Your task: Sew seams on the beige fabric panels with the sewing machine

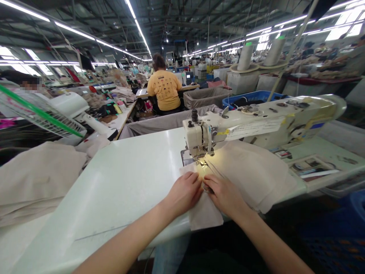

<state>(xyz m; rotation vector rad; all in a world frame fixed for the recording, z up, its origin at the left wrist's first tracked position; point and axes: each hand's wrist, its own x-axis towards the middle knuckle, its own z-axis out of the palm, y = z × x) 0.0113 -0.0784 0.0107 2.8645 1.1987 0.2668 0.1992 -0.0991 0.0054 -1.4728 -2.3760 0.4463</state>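
A white sewing machine [196, 137] stands on the pale green table, its lamp lighting the needle area. Beige fabric [251, 171] spreads to the right of the needle, and a narrower beige piece [205, 217] hangs over the table's front edge. Just in front of the presser foot, my left hand [186, 190] has its fingers closed on the beige fabric. My right hand [225, 192] is close beside it, fingers curled on the fabric, with a small dark object partly hidden under them.
Folded beige fabric [37, 182] is piled at the left. A white fan [68, 106] stands behind it. A person in a yellow shirt [164, 89] sits ahead. Small tools lie in a tray [313, 167] at the right, near a blue basket [336, 220].
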